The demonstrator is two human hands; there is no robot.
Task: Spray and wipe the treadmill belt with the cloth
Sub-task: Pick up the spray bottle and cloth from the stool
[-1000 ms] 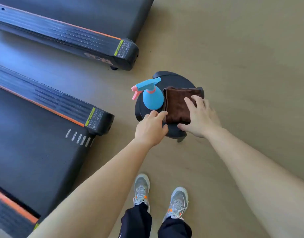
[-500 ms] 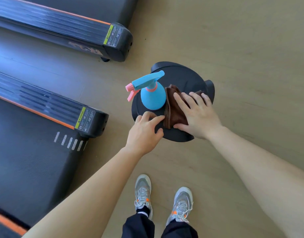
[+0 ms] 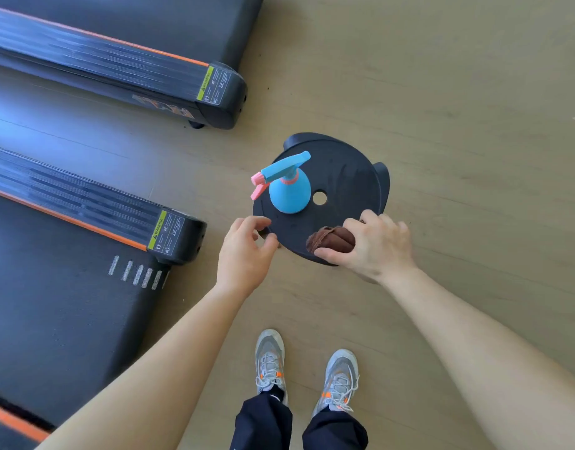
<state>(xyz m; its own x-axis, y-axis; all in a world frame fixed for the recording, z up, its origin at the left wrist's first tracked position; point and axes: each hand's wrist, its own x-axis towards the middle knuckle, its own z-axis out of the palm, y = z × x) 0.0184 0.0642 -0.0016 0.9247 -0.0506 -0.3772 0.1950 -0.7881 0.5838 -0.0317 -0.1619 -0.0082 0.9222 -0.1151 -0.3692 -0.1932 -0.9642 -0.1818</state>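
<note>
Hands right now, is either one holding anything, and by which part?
The right hand grips the brown cloth around its bunched middle, at the stool edge. The left hand holds nothing; the spray bottle stands untouched.

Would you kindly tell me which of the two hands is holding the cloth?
The right hand grips the brown cloth at the edge of the stool; the left hand is loosely curled and empty.

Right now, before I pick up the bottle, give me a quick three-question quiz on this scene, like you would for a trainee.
1. True or false: the right hand grips the brown cloth.
2. The spray bottle stands on: A the black stool, B the treadmill belt, C the floor.
3. What colour is the bottle's trigger?
Key: 1 true; 2 A; 3 pink.
</note>
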